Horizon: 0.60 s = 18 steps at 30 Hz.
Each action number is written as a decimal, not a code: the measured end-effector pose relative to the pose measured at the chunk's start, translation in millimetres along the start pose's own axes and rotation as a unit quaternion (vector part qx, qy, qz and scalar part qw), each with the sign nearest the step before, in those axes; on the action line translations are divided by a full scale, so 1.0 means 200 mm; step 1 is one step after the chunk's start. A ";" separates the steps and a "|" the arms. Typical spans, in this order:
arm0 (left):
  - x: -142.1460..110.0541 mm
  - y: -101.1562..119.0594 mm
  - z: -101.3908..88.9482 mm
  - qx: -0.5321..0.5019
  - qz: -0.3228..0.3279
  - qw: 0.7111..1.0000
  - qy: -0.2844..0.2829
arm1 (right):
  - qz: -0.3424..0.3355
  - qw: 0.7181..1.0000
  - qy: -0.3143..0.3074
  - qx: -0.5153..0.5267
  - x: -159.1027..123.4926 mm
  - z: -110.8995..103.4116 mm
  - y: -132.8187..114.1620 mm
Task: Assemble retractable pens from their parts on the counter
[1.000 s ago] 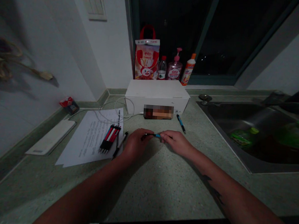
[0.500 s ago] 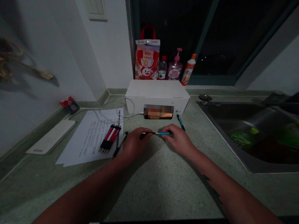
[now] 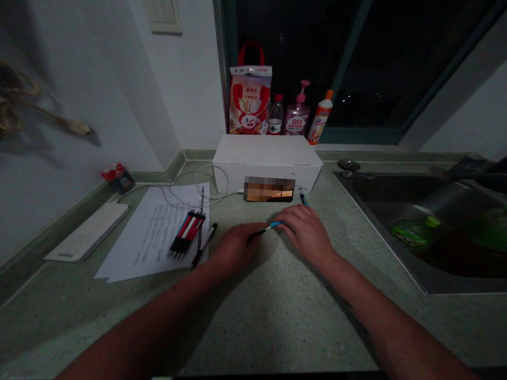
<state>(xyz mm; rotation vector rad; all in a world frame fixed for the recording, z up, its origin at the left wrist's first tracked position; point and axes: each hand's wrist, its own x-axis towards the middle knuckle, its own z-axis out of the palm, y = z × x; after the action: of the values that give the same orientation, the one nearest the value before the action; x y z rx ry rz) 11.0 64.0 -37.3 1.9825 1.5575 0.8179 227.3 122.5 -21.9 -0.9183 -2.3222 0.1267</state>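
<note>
The right hand (image 3: 306, 234) lies curled on the worktop (image 3: 271, 313), its fingers closed over one end of a slim blue pen (image 3: 272, 226), apparently pinching it. The pen lies low and slanted between the hands, its dark tip pointing left. The left hand (image 3: 235, 246) is loosely curled at that tip; whether it grips the pen or only sits against it, I cannot tell.

Just far of the right hand, a second blue pen (image 3: 304, 199) pokes out by a white box (image 3: 267, 156). To the left, a black pen (image 3: 204, 244) and a bundle of red-and-black pens (image 3: 186, 235) rest on printed paper (image 3: 154, 244). A white cable (image 3: 197, 180) trails over the paper's far edge.

The main risk seems to be the thin, round pen: a slackened pinch could let it drop and roll across the worktop. With the steel sink (image 3: 425, 219) off to the right, a hard roll might carry it there. The dim light could also make a slip harder to catch.
</note>
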 end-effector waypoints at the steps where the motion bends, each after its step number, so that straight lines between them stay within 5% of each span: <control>1: 0.00 0.01 -0.01 0.011 0.002 1.000 -0.001 | 0.010 1.000 0.001 0.003 0.00 0.00 0.01; 9: 0.01 0.01 -0.06 0.037 -0.044 0.995 0.077 | 0.167 0.984 0.026 0.053 -0.02 0.04 0.11; 18: -0.05 0.07 -0.02 0.131 0.046 0.990 -0.029 | 0.273 0.932 0.082 0.222 -0.01 0.10 0.12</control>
<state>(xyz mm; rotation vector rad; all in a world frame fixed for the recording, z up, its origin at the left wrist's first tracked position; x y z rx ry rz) 16.5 52.0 -26.3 2.2566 1.6203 0.6082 230.4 141.8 -46.8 -1.2459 -1.7210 0.7429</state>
